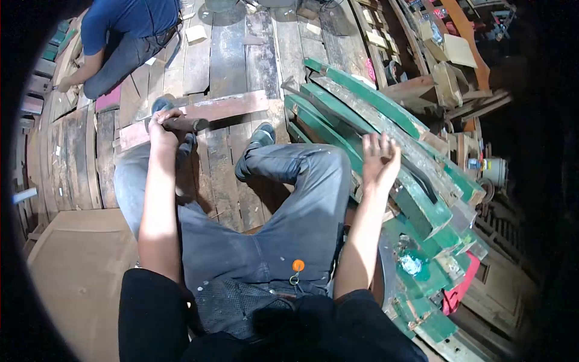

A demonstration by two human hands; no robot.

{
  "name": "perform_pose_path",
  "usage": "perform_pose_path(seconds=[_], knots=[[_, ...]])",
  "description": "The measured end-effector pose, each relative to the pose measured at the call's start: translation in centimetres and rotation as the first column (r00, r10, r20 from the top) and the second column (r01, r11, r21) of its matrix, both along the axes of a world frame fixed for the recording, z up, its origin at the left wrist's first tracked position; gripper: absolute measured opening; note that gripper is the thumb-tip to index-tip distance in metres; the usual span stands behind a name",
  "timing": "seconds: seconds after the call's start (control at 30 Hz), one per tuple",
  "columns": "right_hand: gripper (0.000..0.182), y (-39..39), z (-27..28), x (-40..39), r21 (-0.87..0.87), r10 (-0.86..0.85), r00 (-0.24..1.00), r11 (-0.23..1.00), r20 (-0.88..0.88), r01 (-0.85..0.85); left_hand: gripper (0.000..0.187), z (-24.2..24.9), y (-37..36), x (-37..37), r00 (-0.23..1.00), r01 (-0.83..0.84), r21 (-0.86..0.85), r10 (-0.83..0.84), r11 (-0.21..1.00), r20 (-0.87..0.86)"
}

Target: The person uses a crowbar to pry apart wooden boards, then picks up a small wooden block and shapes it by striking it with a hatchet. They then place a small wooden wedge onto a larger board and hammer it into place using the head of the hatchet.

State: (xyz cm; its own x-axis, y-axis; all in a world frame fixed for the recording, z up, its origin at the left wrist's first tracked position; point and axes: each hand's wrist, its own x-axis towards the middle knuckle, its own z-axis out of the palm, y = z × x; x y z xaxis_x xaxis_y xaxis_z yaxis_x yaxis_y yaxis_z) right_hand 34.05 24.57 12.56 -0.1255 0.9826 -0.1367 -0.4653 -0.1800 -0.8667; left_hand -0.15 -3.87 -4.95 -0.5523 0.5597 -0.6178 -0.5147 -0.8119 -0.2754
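My left hand [164, 128] is closed around a short, dark brown rod with a rounded end [188, 124], which points to the right; its exact kind I cannot tell. Below that hand a pale reddish plank [232, 107] lies across the floor by my shoes. My right hand [380, 161] is raised with its fingers stretched out and holds nothing visible. It overlaps the stack of green-painted timbers [368, 99] to my right. A dark, curved strip [420, 181] lies on the stack beside this hand.
A person in a blue shirt [129, 21] sits on the plank floor [229, 60] at the upper left. A brown panel [84, 259] lies at the lower left. Along the right are a white bucket [496, 172], a red cloth [461, 283] and wood offcuts [458, 51].
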Motion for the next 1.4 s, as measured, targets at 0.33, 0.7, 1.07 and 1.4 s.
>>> perform_pose_path(seconds=[0.33, 0.7, 1.07, 1.4], knots=[[0.038, 4.0, -0.8, 1.9, 0.027, 0.105, 0.978, 0.993, 0.180, -0.111, 0.028, -0.4, 0.4, 0.4, 0.993, -0.030, -0.114, 0.017, 0.993, -0.116], [0.021, -4.0, -6.6, -1.3, 0.126, -0.333, -0.049, 0.484, 0.942, -0.866, 0.031, 0.8, 0.6, 0.3, 1.000, -0.002, -0.197, -0.002, 0.980, -0.016], [0.015, -1.1, -5.5, -0.9, 0.170, -0.148, 0.114, 0.454, 0.982, -0.874, 0.025, -1.2, 0.4, 0.0, 0.998, -0.010, 0.021, 0.011, 1.000, -0.065], [0.034, 9.7, -2.4, -0.6, -0.175, -0.600, -0.584, 0.600, 0.546, -0.780, 0.028, -1.9, 0.1, -0.7, 0.999, -0.025, -0.016, 0.024, 1.000, -0.049]])
